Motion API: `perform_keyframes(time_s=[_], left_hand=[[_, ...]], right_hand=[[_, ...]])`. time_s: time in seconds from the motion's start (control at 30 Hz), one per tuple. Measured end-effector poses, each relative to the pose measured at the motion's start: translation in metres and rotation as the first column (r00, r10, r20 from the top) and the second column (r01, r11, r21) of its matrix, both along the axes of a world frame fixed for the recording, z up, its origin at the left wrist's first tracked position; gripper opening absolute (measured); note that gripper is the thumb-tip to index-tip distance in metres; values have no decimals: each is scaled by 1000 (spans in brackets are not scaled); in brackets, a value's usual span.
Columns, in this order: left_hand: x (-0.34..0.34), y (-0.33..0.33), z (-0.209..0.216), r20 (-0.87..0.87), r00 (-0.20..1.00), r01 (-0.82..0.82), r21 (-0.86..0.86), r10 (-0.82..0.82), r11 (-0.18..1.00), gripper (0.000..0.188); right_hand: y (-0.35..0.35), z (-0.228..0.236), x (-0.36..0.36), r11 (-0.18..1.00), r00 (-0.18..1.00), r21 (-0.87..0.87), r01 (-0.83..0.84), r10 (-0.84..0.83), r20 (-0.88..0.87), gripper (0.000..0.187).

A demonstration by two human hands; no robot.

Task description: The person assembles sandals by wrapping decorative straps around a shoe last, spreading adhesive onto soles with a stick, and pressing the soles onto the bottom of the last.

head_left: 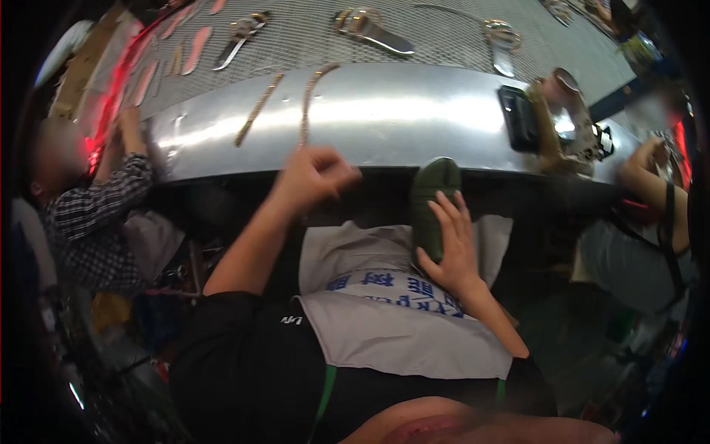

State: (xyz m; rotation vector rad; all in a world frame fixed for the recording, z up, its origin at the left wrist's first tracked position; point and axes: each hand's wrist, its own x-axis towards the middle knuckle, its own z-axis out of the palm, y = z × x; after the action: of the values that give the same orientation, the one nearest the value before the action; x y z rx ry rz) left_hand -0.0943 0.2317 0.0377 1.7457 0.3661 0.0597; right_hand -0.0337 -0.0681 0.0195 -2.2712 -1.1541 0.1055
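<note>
Over the lap of the light grey cloth apron w/ blue print [399, 344], a long dark green rounded block w/ grooves across it [427, 214] stands lengthwise, its far end overlapping the near edge of the shiny silver metal tabletop [414, 118] in this view; material unclear. Right hand [457, 251] is approx. half open, fingers straight & a little spread along the block's right side, thumb at its near end, touching it. Left hand [314, 181] is off to the left of the block, apart from it, fingers part curled, blurred; can't tell if it grips the thin brownish braided strap [308, 100] whose near end meets it. A 2nd strap, gold & braided [259, 109], lies on the metal to the left. Right side of tabletop: black rectangular case [518, 118] beside a brownish open-topped container [551, 137]. Beyond, grey mesh belt [444, 41] carries metallic sandals [377, 33] & flat pink insoles [197, 50]
</note>
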Motion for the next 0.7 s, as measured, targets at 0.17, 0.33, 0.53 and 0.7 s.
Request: perform_keyframes(time_s=[0.17,0.33,0.53,0.7], left_hand=[[-34,135,-12,235,848,-314,945,475,94,36],[-35,171,-18,155,865,-345,874,476,342,21],[-18,-36,7,431,900,-112,377,-67,920,13],[-26,-62,-37,9,1000,16,-279,-14,960,16]], right_hand=[[-6,2,-13,999,999,-2,-39,39,-6,77],[9,18,-9,994,996,-69,-86,83,-37,80],[37,14,-2,802,826,491,341,-7,-563,61],[40,-2,9,585,472,443,679,114,-874,18]])
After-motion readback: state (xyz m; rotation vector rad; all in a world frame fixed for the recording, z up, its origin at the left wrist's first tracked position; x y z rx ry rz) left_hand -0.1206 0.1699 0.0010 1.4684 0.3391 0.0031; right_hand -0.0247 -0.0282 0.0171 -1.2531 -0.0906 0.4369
